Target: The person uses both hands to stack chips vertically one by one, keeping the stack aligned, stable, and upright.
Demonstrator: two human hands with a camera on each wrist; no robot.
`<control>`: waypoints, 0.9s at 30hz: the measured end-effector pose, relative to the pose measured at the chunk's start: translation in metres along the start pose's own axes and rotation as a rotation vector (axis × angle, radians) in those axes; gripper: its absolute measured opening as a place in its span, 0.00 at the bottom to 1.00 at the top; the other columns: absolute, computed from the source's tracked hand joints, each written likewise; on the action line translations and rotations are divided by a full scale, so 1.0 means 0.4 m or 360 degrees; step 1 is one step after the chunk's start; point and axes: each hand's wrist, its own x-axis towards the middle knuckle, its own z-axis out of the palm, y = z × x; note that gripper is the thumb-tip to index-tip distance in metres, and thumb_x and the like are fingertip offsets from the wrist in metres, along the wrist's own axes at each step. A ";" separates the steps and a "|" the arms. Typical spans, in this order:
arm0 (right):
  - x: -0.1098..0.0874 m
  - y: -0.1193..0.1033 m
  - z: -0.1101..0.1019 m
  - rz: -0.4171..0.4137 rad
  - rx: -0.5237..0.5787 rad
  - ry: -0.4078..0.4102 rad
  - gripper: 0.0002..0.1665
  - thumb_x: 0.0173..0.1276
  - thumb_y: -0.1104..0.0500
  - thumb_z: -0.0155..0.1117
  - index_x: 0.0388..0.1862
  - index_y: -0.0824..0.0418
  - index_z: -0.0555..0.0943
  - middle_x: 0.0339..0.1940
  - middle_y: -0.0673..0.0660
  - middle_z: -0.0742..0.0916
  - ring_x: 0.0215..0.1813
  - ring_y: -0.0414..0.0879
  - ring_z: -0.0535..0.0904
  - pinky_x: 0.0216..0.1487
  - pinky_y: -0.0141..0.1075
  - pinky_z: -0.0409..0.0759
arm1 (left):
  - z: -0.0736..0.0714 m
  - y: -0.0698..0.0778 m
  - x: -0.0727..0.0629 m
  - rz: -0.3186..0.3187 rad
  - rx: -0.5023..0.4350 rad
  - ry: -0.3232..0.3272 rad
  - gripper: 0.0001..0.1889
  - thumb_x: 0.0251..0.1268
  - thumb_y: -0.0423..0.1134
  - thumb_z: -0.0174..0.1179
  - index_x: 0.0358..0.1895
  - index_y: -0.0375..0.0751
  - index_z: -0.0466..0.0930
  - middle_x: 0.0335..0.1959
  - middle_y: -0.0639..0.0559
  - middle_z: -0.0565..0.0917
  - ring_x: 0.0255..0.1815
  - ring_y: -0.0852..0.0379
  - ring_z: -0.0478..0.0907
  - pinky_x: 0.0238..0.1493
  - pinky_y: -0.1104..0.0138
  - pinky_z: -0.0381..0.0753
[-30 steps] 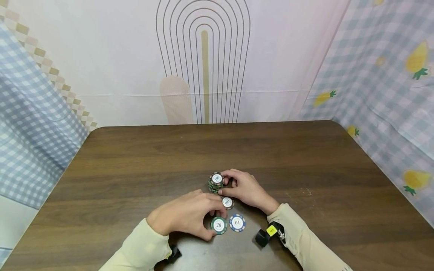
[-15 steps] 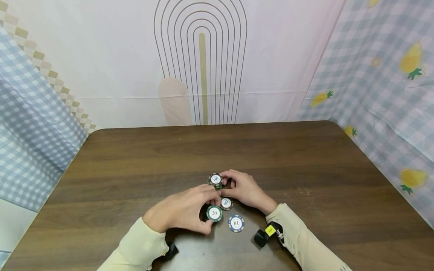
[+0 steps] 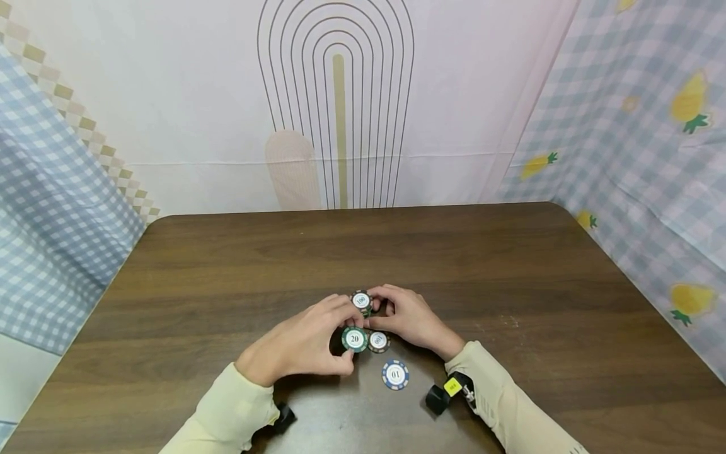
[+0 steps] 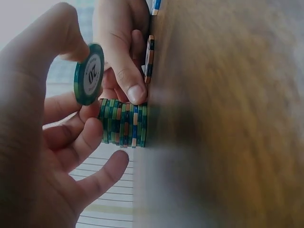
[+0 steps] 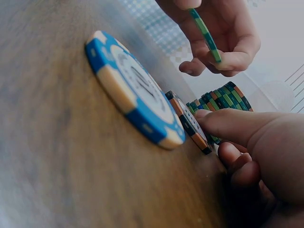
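Observation:
In the head view my left hand [image 3: 312,337] pinches a green poker chip [image 3: 354,340] marked 20 between thumb and fingers. The left wrist view shows that chip [image 4: 89,74] lifted off the table, just beside the top of a stack of poker chips [image 4: 123,123]. My right hand [image 3: 411,316] holds the stack's right side, thumb low and curled fingers behind. A black chip [image 3: 361,301] marked 100 tops the stack, over mostly green edges. Another black chip [image 3: 379,342] lies flat close to the stack. The blue chip [image 3: 395,374] marked 10 lies nearer me.
The brown wooden table [image 3: 227,265] stretches around the hands. A patterned white cloth [image 3: 198,113] hangs behind it, and checked cloths [image 3: 635,157] hang at the sides. Each wrist wears a black device [image 3: 438,399] on a strap.
My left hand has picked the green chip up from beside the blue chip and carried it forward toward the stack. The right hand stays at the stack.

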 end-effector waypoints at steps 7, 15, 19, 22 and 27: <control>-0.001 0.002 -0.001 0.0012 0.0018 0.0006 0.22 0.64 0.53 0.79 0.56 0.54 0.86 0.39 0.45 0.84 0.29 0.37 0.74 0.32 0.32 0.72 | -0.001 0.001 0.005 -0.0072 -0.0046 0.0108 0.19 0.46 0.42 0.72 0.44 0.51 0.79 0.41 0.63 0.77 0.44 0.65 0.74 0.47 0.68 0.79; -0.001 0.000 0.007 0.0011 0.0021 0.0005 0.23 0.64 0.53 0.79 0.57 0.55 0.86 0.39 0.45 0.84 0.29 0.36 0.74 0.32 0.32 0.72 | -0.012 -0.014 0.000 -0.0214 -0.0110 0.0232 0.19 0.48 0.41 0.74 0.45 0.49 0.82 0.40 0.64 0.78 0.42 0.65 0.76 0.46 0.68 0.81; 0.000 -0.001 0.007 0.0008 0.0031 0.0005 0.22 0.64 0.52 0.80 0.56 0.54 0.87 0.38 0.45 0.83 0.28 0.37 0.74 0.31 0.32 0.72 | -0.016 -0.025 0.005 -0.0252 -0.0122 0.0296 0.19 0.48 0.41 0.75 0.46 0.48 0.83 0.40 0.63 0.79 0.42 0.64 0.76 0.46 0.67 0.81; 0.001 -0.002 0.007 0.0014 0.0045 -0.0007 0.23 0.64 0.52 0.80 0.56 0.54 0.87 0.38 0.45 0.83 0.28 0.37 0.74 0.30 0.32 0.72 | -0.017 -0.034 0.010 -0.0253 -0.0132 0.0364 0.18 0.49 0.40 0.76 0.45 0.46 0.84 0.39 0.61 0.80 0.41 0.63 0.76 0.46 0.66 0.81; 0.001 -0.001 0.000 0.0023 0.0051 -0.0017 0.22 0.64 0.52 0.80 0.56 0.54 0.87 0.39 0.46 0.83 0.28 0.38 0.75 0.30 0.32 0.72 | -0.019 -0.048 0.028 -0.0280 -0.0214 0.0424 0.17 0.52 0.39 0.77 0.46 0.44 0.85 0.38 0.59 0.81 0.40 0.60 0.78 0.44 0.64 0.82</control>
